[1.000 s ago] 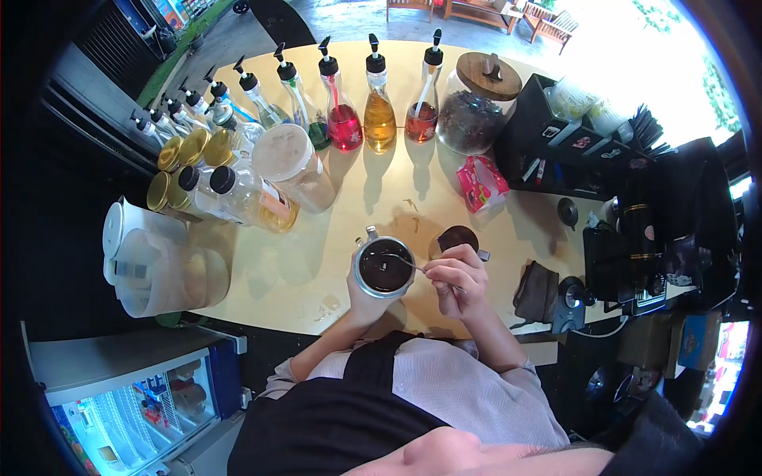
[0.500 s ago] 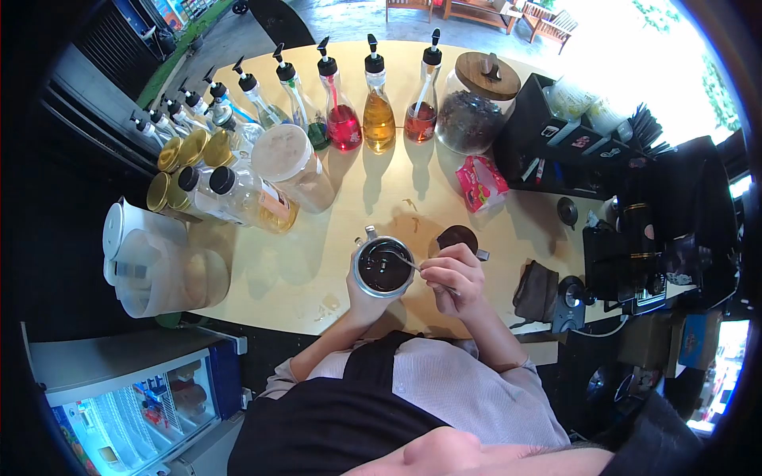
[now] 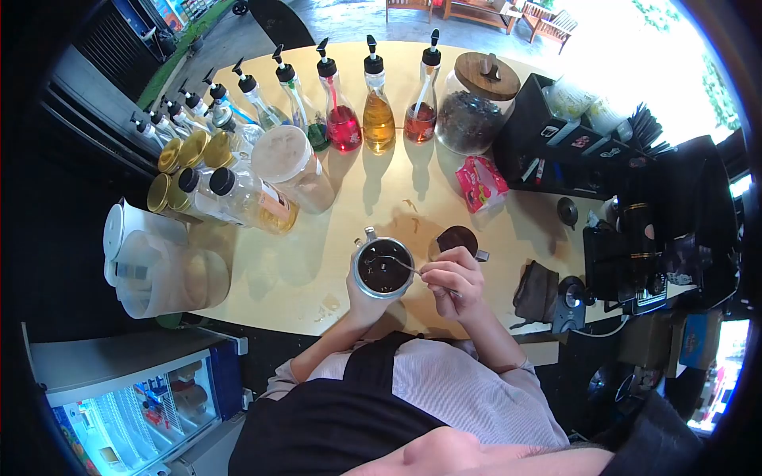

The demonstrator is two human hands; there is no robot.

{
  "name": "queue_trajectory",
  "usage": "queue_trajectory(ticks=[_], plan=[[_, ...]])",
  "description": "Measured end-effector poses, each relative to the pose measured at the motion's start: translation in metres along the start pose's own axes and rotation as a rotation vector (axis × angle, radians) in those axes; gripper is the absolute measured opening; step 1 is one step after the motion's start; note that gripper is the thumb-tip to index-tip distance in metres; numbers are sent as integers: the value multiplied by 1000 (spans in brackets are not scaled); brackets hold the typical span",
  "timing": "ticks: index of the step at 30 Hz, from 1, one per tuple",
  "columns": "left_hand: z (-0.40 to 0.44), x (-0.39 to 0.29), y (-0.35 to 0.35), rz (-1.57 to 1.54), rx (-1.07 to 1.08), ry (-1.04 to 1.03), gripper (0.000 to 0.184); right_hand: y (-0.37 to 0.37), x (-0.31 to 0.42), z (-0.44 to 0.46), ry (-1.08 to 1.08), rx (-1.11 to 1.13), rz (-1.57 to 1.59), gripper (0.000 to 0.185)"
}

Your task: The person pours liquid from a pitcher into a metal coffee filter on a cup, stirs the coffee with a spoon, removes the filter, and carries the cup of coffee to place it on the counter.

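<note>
A round metal-rimmed container (image 3: 383, 278) of dark liquid is held near the table's front edge. My left hand (image 3: 364, 301) wraps round its left and lower side, the fingers partly hidden beneath it. Pinched in my right hand (image 3: 455, 282) is a thin metal spoon (image 3: 403, 263), whose far end dips into the dark liquid. Just beyond my right hand stands a small cup (image 3: 458, 240) with a dark top and a metal handle at its right.
Pump bottles (image 3: 379, 119) line the far edge, beside a wooden-lidded jar (image 3: 474, 111). A pink packet (image 3: 481, 184) lies right of centre. Jars, bottles and a pitcher (image 3: 163, 270) stand left. A dark cloth (image 3: 536, 291) and black machine (image 3: 635, 246) are at right.
The spoon's tip has shifted within the dark liquid, and my right hand has moved slightly left since the earliest frame. My left hand and the container stay in place.
</note>
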State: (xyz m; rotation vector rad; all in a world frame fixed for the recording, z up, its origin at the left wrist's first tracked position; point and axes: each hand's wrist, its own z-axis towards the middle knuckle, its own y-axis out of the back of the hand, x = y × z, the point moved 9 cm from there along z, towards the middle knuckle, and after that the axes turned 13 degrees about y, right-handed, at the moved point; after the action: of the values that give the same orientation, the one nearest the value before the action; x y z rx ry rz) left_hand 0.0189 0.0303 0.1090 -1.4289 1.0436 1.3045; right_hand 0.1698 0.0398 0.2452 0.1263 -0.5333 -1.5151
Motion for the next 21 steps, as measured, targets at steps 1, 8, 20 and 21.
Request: queue_trajectory(ticks=[1,8,20,21], plan=[[0,-2,0,-3,-1,9,70,-1,-1,-1,-1,0,0,9],[0,-4,-1,-47,12,-14,69,-2,3,3,17,25,-14,9],[-1,-5,1,13,-13,-41,71,-2,2,0,5,11,4,8],[-1,-4,1,25,-12,-34,71,-1,2,-2,4,0,6,8]])
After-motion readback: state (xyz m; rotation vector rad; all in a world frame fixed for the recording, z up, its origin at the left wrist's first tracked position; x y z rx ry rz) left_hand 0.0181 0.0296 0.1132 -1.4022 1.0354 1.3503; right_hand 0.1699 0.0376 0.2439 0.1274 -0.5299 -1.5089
